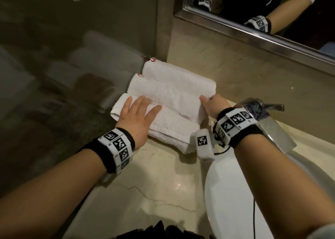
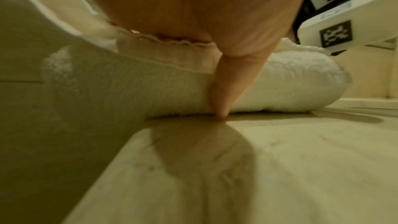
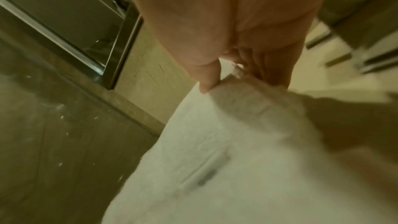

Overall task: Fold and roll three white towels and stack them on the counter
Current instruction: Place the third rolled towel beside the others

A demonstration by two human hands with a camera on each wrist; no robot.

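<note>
Three white towels, two hands.

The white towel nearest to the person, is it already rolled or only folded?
Only folded. The nearest towel lies flat in layers on the counter, under the left hand; the two towels behind are round rolls.

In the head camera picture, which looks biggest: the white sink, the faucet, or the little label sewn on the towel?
1. The sink, though it is nearest the camera, which enlarges it.
2. The faucet.
3. The label, by far the smallest.
</note>
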